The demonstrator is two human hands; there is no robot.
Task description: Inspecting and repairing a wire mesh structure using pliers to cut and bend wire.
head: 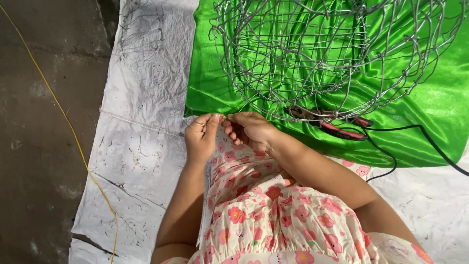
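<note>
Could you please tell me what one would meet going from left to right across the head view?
Yellow cord → white sheet → left hand → right hand → red-handled pliers → black cable.

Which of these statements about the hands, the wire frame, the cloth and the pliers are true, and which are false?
1. Both hands meet at the lower edge of the wire frame. True: the left hand and the right hand pinch at one spot there.
2. The frame rests on a blue cloth. False: the cloth is shiny green.
3. The right hand holds the pliers. False: the red-handled pliers lie on the cloth, beside the frame.
4. A yellow cord runs over the dark floor at the left. True.
5. The frame is a solid metal bowl. False: it is open wire mesh.
</note>
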